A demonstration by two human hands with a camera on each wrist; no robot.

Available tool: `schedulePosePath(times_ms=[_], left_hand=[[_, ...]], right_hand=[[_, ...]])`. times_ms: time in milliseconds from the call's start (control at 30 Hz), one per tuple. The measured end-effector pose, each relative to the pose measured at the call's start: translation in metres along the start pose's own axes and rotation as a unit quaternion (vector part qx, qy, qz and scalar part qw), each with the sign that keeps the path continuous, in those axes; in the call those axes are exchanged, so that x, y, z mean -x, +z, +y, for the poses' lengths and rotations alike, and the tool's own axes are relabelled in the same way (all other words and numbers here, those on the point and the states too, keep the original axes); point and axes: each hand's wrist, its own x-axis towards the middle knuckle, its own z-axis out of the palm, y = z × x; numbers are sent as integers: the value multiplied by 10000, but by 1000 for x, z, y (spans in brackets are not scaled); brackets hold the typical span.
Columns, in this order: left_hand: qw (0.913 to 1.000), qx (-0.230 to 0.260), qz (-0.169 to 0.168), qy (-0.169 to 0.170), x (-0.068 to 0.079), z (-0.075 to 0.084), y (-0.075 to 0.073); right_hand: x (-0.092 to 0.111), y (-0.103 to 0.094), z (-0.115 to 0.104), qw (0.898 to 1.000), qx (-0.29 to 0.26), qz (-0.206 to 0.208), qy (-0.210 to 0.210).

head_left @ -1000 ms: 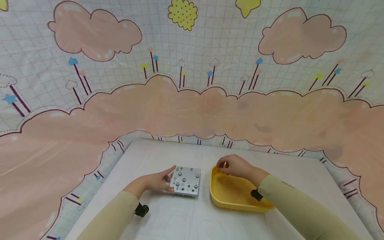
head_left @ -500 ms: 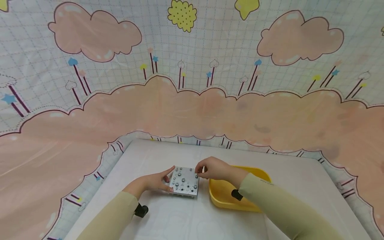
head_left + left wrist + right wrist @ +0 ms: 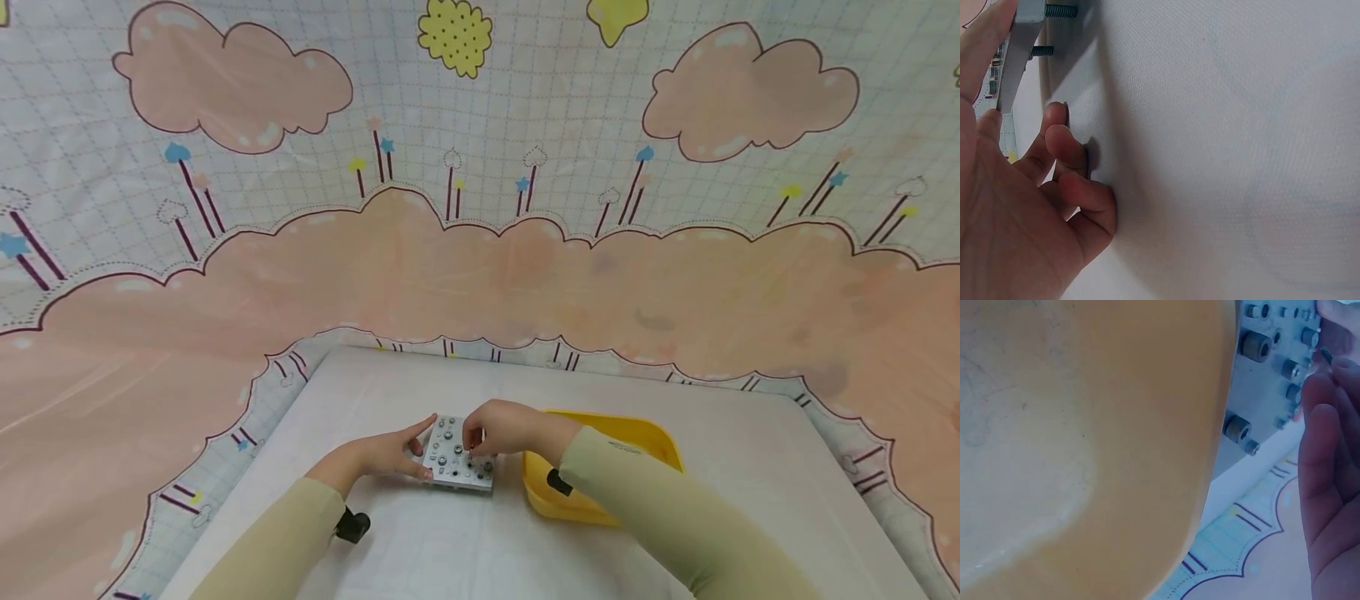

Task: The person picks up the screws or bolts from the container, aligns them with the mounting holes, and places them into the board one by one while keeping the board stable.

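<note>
A square metal plate [image 3: 448, 447] with several socket head screws of different sizes stands on the white table. In the left wrist view, threaded shanks [image 3: 1061, 11] stick out beneath it. My left hand [image 3: 384, 456] holds the plate by its left side, thumb at the near corner and index finger at the far one; the other fingers are bent beside it. My right hand [image 3: 508, 427] is over the plate's right half, thumb and fingertips pinching a small screw [image 3: 1327, 356]. Only the dark threaded end of that screw shows, and its head is hidden by the fingers.
A yellow plastic tray [image 3: 542, 498] stands just right of the plate, under my right forearm. In the right wrist view its wall [image 3: 1166, 425] fills much of the frame. A patterned curtain [image 3: 480, 283] hangs behind the white table [image 3: 420, 542].
My right hand has moved left from the tray's far left rim, past the plate's right edge, to over the plate. The left hand and the plate have stayed in place.
</note>
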Motion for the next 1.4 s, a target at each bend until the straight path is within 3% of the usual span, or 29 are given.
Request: schedulePosePath(times_ms=[400, 867, 1233, 1400], left_hand=[[10000, -6, -48, 71, -1, 7, 4], [9999, -87, -45, -49, 4, 1, 4], [9999, -103, -11, -46, 8, 0, 4], [10000, -52, -37, -48, 7, 1, 3]], right_hand=[[-8, 12, 2, 9977, 454, -334, 386], [-13, 23, -4, 9945, 950, -443, 42], [-12, 24, -2, 9969, 697, -367, -28], [-4, 16, 3, 9980, 606, -100, -149]])
